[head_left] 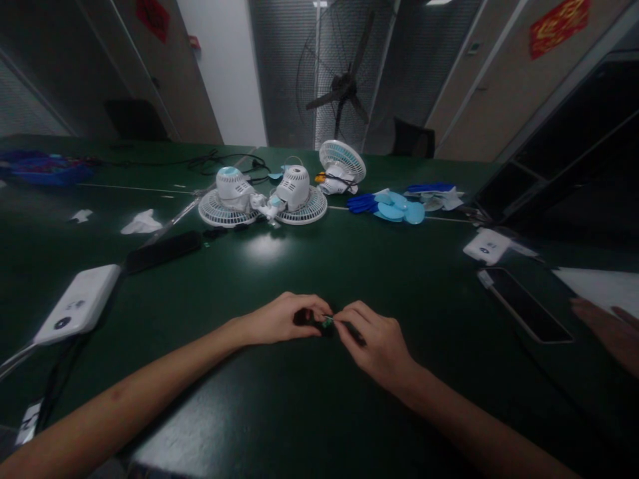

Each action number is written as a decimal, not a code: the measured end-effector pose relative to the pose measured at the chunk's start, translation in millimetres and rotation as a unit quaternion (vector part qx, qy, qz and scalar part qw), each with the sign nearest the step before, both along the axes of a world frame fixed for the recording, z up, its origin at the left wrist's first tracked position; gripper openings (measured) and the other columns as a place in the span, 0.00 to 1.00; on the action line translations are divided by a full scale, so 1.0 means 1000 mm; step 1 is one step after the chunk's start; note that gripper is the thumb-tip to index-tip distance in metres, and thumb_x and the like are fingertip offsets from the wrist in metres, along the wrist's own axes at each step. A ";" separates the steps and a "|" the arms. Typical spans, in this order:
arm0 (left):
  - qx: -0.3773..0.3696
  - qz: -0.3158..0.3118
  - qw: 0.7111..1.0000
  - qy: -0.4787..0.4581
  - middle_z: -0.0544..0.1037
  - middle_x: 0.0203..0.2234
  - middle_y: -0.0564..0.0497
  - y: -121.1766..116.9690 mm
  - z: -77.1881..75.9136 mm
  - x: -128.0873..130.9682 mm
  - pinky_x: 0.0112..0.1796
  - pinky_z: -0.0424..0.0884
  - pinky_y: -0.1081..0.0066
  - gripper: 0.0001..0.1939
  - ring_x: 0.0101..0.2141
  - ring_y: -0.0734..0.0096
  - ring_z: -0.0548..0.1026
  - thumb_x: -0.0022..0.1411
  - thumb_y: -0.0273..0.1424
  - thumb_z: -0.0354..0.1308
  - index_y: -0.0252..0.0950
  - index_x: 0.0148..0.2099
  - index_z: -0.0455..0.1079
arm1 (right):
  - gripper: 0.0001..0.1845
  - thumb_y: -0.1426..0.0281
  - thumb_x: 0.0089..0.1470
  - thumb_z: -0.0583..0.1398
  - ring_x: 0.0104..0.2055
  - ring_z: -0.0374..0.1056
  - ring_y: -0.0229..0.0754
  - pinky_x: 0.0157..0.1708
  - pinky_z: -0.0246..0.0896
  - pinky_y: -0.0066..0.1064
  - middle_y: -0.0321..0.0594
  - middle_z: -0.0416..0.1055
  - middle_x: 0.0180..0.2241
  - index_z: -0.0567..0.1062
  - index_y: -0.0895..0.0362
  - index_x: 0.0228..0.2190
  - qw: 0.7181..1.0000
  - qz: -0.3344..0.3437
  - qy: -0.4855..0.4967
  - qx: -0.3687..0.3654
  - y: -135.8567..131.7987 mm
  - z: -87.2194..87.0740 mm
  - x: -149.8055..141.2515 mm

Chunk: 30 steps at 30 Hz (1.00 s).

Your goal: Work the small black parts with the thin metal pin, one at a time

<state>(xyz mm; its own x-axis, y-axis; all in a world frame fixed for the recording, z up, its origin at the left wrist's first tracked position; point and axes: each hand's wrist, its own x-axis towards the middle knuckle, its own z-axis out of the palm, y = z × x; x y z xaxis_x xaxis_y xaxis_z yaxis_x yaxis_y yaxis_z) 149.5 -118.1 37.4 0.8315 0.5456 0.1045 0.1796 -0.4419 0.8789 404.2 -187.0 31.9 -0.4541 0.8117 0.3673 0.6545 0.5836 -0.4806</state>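
Observation:
Over the near middle of the table, my left hand is closed, its thumb and fingers curled round a small dark piece with green on it, perhaps a little circuit board. My right hand pinches at the right end of this piece, thumb and forefinger together. A thin light line shows between the fingertips of both hands; whether it is a wire I cannot tell. Most of the piece is hidden by the fingers.
Beyond my hands lie white desk fans and light blue fan blades beside blue gloves. A white box-shaped device sits left, a phone right. Another person's hand rests at the right edge, near white paper.

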 end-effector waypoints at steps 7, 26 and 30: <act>0.015 0.002 1.000 0.005 0.79 0.44 0.47 0.000 0.004 0.000 0.44 0.74 0.66 0.28 0.43 0.65 0.78 0.67 0.29 0.67 0.41 0.67 0.68 | 0.09 0.72 0.69 0.56 0.36 0.76 0.40 0.35 0.73 0.29 0.43 0.77 0.41 0.78 0.55 0.43 0.998 -0.049 0.033 0.011 0.000 0.000 0.001; 0.264 -0.015 0.957 0.119 0.74 0.64 0.44 0.003 0.008 -0.002 0.62 0.57 0.52 0.22 0.64 0.50 0.66 0.77 0.34 0.53 0.45 0.70 0.66 | 0.07 0.72 0.69 0.58 0.37 0.76 0.42 0.34 0.74 0.32 0.43 0.77 0.40 0.78 0.55 0.43 0.992 -0.072 0.098 0.029 0.001 0.003 0.001; 0.296 0.087 0.937 0.161 0.75 0.63 0.43 0.031 0.003 -0.025 0.61 0.58 0.52 0.20 0.62 0.49 0.67 0.78 0.37 0.51 0.43 0.66 0.72 | 0.08 0.71 0.70 0.57 0.37 0.75 0.42 0.32 0.74 0.31 0.44 0.76 0.41 0.78 0.55 0.44 0.993 -0.059 0.100 0.005 0.000 0.004 0.002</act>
